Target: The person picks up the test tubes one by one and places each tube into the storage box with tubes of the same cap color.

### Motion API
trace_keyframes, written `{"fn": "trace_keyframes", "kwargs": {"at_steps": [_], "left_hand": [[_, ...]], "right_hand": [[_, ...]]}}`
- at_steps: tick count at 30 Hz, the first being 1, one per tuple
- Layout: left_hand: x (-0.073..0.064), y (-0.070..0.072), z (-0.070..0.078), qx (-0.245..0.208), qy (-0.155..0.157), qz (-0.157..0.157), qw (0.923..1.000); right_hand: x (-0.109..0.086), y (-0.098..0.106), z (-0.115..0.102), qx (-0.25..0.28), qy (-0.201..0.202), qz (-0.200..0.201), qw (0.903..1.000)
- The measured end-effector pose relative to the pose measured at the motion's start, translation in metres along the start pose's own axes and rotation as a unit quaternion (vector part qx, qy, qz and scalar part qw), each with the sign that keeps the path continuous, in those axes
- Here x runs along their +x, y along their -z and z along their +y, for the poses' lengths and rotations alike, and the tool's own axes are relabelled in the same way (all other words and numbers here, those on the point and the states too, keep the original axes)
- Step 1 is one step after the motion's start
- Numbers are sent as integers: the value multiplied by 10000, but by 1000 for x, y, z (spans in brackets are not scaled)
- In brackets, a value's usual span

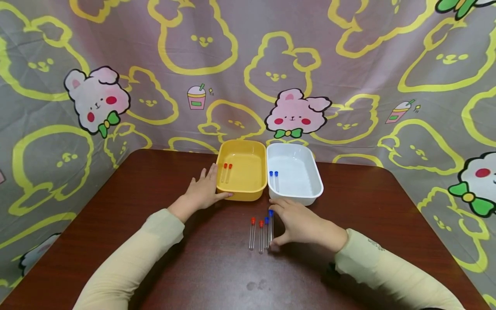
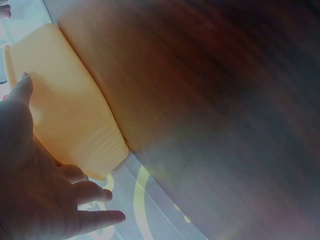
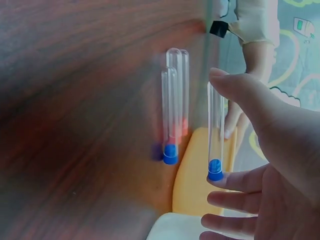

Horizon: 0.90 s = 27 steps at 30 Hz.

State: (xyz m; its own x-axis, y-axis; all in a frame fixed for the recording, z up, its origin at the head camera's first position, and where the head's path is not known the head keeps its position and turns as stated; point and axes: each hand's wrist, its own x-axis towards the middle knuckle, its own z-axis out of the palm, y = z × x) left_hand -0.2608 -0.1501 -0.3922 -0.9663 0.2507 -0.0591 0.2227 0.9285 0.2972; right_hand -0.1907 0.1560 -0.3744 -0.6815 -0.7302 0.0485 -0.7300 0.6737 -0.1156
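Note:
My right hand pinches a blue-capped test tube lengthwise, thumb at the rounded end and index finger at the cap. Right beside it on the table lie another blue-capped tube and two red-capped tubes, one a little left of the other. My left hand rests against the left side of a yellow bin, fingers spread and thumb along its front. Two red-capped tubes lean inside that bin. In the white bin stand two blue-capped tubes.
The two bins stand side by side at the far edge of the dark wooden table. Behind and around it hangs a patterned curtain with cartoon rabbits.

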Motion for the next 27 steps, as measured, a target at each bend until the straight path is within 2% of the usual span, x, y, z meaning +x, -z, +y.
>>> {"fn": "trace_keyframes", "kwargs": {"at_steps": [17, 27], "left_hand": [[-1, 1, 1, 16, -10, 11, 10000], [-1, 0, 0, 31, -11, 1, 10000]], "right_hand": [[3, 20, 2, 211, -83, -100, 9997], [6, 38, 3, 236, -221, 85, 9994]]}}
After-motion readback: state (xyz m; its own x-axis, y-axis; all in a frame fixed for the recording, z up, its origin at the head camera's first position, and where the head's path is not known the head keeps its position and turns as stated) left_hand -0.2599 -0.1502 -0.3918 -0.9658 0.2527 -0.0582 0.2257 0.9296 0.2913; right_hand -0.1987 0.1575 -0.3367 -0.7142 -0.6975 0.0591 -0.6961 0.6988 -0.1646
